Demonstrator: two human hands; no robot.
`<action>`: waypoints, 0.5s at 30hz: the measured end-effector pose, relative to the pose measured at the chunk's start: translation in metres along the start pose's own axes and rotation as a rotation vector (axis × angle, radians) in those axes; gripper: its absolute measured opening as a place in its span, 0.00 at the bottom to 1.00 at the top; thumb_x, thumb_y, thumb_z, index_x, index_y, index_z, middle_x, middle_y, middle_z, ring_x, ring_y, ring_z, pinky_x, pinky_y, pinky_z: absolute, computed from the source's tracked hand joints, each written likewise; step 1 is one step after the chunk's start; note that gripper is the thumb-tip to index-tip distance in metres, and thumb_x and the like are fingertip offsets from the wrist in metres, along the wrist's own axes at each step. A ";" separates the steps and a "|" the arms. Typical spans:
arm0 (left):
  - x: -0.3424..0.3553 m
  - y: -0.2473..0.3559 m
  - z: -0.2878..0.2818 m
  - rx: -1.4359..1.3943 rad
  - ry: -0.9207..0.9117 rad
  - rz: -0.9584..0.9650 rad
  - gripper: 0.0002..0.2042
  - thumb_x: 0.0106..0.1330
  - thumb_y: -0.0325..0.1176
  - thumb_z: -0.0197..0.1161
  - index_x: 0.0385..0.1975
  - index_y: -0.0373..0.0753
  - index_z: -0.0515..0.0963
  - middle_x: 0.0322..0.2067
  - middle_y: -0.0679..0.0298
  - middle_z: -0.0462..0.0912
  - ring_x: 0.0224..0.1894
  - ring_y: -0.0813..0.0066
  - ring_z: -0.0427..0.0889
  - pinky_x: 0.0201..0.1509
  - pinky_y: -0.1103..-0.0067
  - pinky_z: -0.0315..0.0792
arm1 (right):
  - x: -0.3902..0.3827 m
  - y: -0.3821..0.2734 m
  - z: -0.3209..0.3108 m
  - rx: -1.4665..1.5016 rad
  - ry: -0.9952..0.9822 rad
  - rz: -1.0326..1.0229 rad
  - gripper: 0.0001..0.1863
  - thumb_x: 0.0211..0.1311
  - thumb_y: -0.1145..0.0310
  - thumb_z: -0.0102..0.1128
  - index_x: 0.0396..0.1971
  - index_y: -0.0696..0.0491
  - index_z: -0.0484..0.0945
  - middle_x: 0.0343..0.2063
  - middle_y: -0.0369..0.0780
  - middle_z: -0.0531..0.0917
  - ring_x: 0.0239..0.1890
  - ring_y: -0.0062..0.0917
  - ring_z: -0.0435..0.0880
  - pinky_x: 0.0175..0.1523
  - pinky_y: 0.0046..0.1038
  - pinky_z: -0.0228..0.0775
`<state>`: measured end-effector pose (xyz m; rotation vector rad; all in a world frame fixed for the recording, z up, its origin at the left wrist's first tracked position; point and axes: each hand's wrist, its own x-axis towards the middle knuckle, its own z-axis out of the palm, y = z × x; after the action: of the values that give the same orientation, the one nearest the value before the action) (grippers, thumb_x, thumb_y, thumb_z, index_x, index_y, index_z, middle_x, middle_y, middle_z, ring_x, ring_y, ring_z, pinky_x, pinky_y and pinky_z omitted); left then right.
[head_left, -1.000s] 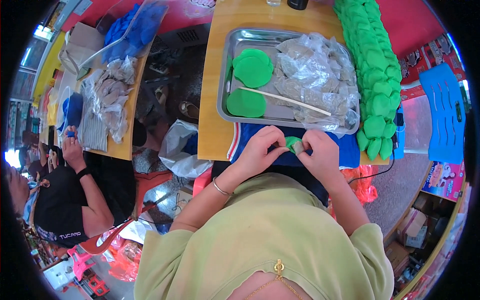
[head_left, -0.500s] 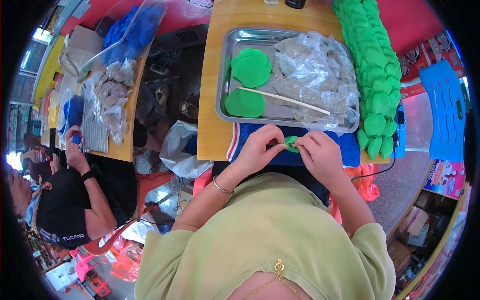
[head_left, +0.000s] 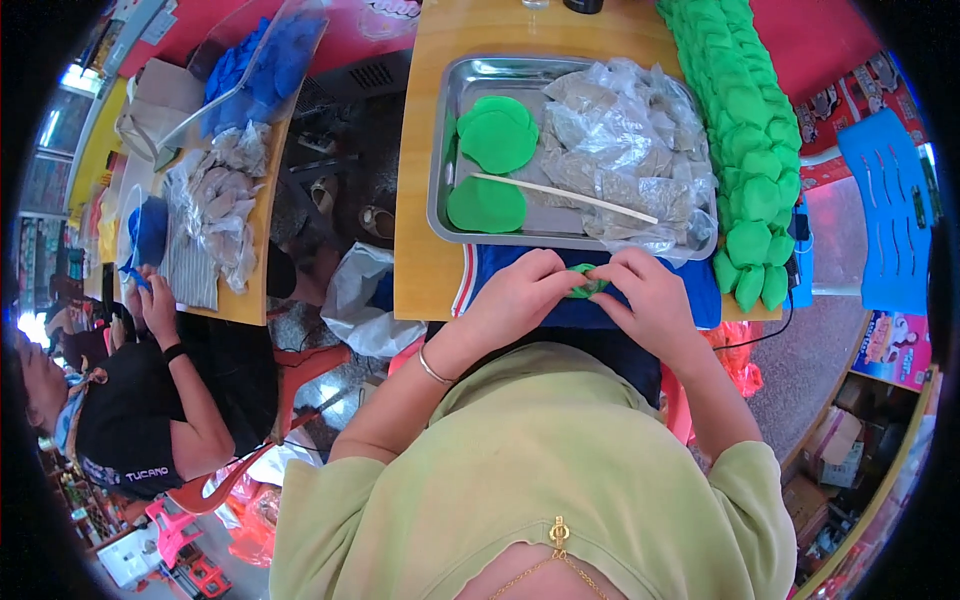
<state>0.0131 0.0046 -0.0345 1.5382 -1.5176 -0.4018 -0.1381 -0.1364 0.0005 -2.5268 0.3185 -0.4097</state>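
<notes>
Between my hands is a small folded green piece (head_left: 586, 284), thin and soft-looking, held just in front of the tray's near edge. My left hand (head_left: 516, 294) pinches its left side. The fingertips of my right hand (head_left: 648, 302) close on its right side. Part of the piece is hidden by the fingers. In the metal tray (head_left: 436, 190) lie two groups of flat green discs (head_left: 498, 135), clear bags of brownish-grey filling (head_left: 620, 130) and a pale wooden stick (head_left: 565, 198) slanting across. Blue cloth (head_left: 500, 263) covers the table edge below my hands.
Rows of green filled pieces (head_left: 750, 150) line the wooden table's (head_left: 425, 270) right side. At the left, a co-worker (head_left: 130, 420) handles something blue at another table (head_left: 255, 290). A white bag (head_left: 355, 305) stands between the tables. A black cable (head_left: 765, 335) hangs at right.
My fingers have shifted slightly on the green piece, which now looks more closed up and shows less. The co-worker's hand has lowered at the other table.
</notes>
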 end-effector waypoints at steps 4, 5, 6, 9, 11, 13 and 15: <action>0.005 0.003 -0.005 0.232 -0.149 0.071 0.08 0.54 0.28 0.62 0.33 0.40 0.74 0.28 0.62 0.70 0.33 0.65 0.73 0.31 0.74 0.70 | -0.002 0.003 -0.001 -0.133 -0.047 -0.058 0.12 0.44 0.68 0.67 0.30 0.48 0.75 0.30 0.36 0.74 0.34 0.30 0.77 0.33 0.30 0.71; 0.007 0.005 -0.006 0.303 -0.172 0.100 0.09 0.53 0.30 0.64 0.32 0.41 0.74 0.28 0.63 0.69 0.33 0.65 0.73 0.31 0.74 0.70 | -0.002 0.004 0.000 -0.162 -0.055 -0.074 0.12 0.43 0.68 0.67 0.30 0.49 0.75 0.31 0.36 0.74 0.35 0.30 0.77 0.33 0.30 0.71; 0.010 0.007 -0.009 0.305 -0.173 0.100 0.09 0.53 0.30 0.64 0.32 0.41 0.74 0.28 0.63 0.69 0.33 0.65 0.73 0.31 0.74 0.70 | -0.002 0.004 0.000 -0.160 -0.053 -0.074 0.12 0.43 0.68 0.67 0.30 0.49 0.75 0.31 0.36 0.74 0.35 0.30 0.77 0.33 0.30 0.71; 0.016 0.010 -0.016 0.459 -0.296 0.125 0.10 0.52 0.35 0.65 0.30 0.43 0.72 0.26 0.65 0.68 0.33 0.67 0.73 0.28 0.73 0.70 | -0.001 0.003 0.001 -0.155 -0.041 -0.097 0.12 0.43 0.68 0.67 0.29 0.49 0.74 0.30 0.36 0.74 0.35 0.30 0.77 0.32 0.30 0.72; 0.018 0.010 -0.017 0.465 -0.322 0.157 0.11 0.51 0.37 0.66 0.28 0.43 0.70 0.26 0.64 0.67 0.33 0.67 0.73 0.27 0.72 0.70 | -0.002 0.003 0.001 -0.161 -0.074 -0.124 0.13 0.42 0.68 0.67 0.29 0.49 0.74 0.30 0.35 0.74 0.35 0.29 0.77 0.32 0.30 0.72; 0.020 0.011 -0.018 0.459 -0.339 0.146 0.11 0.51 0.37 0.66 0.28 0.43 0.70 0.27 0.64 0.68 0.33 0.66 0.73 0.28 0.72 0.70 | -0.003 0.003 0.002 -0.163 -0.062 -0.138 0.13 0.42 0.68 0.67 0.29 0.49 0.74 0.31 0.35 0.74 0.35 0.29 0.77 0.32 0.29 0.72; 0.021 0.011 -0.018 0.454 -0.355 0.136 0.11 0.51 0.36 0.66 0.28 0.42 0.70 0.27 0.63 0.68 0.34 0.65 0.73 0.29 0.71 0.70 | -0.004 0.004 0.004 -0.165 -0.050 -0.152 0.12 0.42 0.69 0.66 0.29 0.49 0.74 0.31 0.35 0.74 0.35 0.29 0.77 0.32 0.29 0.72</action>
<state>0.0237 -0.0059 -0.0091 1.7579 -2.0867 -0.2705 -0.1408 -0.1360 -0.0057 -2.7283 0.1460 -0.3915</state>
